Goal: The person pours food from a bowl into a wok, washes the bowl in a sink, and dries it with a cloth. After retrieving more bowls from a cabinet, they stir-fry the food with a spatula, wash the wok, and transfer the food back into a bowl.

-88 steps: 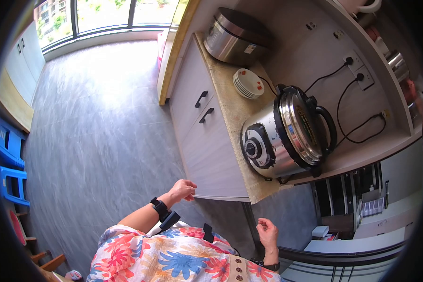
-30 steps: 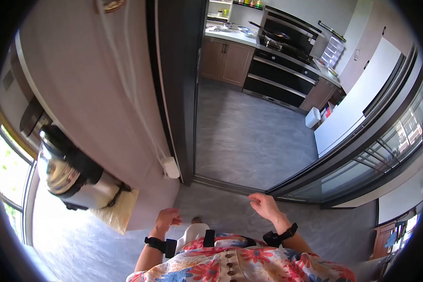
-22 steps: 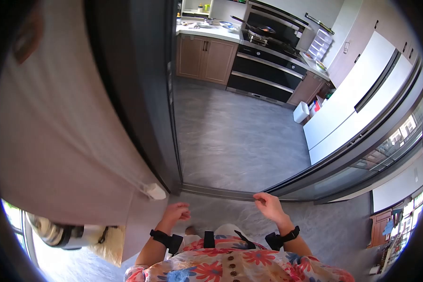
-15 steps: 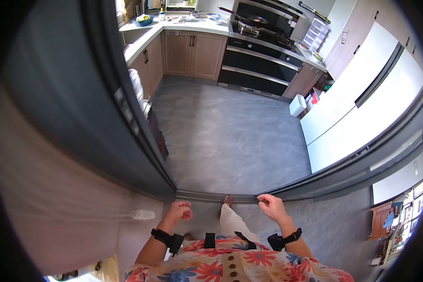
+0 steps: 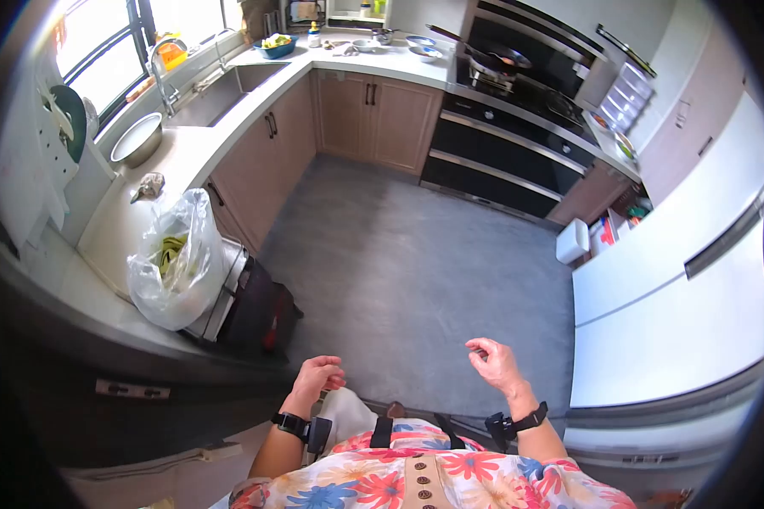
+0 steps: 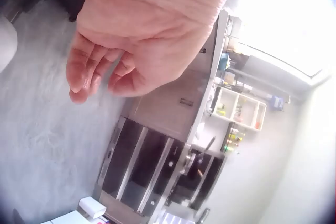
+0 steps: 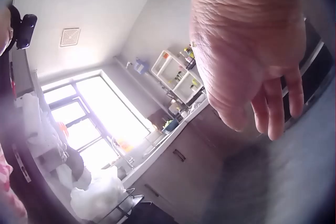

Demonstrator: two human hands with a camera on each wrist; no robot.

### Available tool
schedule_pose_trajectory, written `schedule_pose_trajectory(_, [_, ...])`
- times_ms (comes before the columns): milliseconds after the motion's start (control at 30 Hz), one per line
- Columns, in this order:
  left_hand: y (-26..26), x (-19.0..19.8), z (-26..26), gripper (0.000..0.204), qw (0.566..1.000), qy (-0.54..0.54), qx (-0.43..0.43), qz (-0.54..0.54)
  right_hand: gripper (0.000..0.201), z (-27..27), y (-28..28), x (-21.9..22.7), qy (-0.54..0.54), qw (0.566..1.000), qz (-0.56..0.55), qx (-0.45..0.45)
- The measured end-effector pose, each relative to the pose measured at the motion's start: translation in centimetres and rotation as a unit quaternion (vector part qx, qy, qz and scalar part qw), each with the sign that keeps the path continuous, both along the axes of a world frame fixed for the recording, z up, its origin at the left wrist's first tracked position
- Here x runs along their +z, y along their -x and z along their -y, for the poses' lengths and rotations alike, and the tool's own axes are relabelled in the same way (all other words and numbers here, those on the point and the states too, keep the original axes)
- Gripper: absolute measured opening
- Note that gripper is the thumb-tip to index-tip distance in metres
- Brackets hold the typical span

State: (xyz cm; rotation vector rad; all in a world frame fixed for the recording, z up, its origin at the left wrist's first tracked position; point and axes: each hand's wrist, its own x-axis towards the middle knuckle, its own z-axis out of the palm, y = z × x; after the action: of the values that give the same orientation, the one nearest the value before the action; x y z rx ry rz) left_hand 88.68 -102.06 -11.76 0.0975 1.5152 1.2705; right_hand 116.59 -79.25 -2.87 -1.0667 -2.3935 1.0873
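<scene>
Both hands hang in front of the body with nothing in them. My left hand (image 5: 318,378) has loosely curled fingers; in the left wrist view its palm and fingers (image 6: 79,71) show no object. My right hand (image 5: 497,365) is held over the kitchen floor (image 5: 399,305), and its fingers (image 7: 274,108) hang relaxed in the right wrist view. Nearest the left hand is a dark red and black bag-like thing (image 5: 272,314) below the counter end. Above it sits a clear plastic bag (image 5: 178,280) with green vegetables inside.
A counter (image 5: 187,157) with a sink (image 5: 208,106) and a metal basin (image 5: 137,140) runs along the left. At the back stands a stove (image 5: 509,136) bearing a frying pan (image 5: 492,58). A white fridge (image 5: 654,314) and a small white bin (image 5: 573,242) line the right side.
The person has turned from the cabinet with the pressure cooker and walked through the doorway into the kitchen. The sink counter and plastic bag have come into view. Both hands stay empty.
</scene>
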Motion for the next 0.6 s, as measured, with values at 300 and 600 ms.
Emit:
schedule_pose_trajectory(300, [12.3,-0.7,-12.7,0.025,0.996,-0.033,0.088,0.000,0.021,-12.0,10.9,-1.8,0.039,0.999,0.000,0.038])
schedule_pose_trajectory(600, [26.7,2.4,-31.1,0.025,0.996,-0.079,0.043,-0.030,0.022,-25.5,17.9,0.3,0.055,0.995,0.034,-0.080])
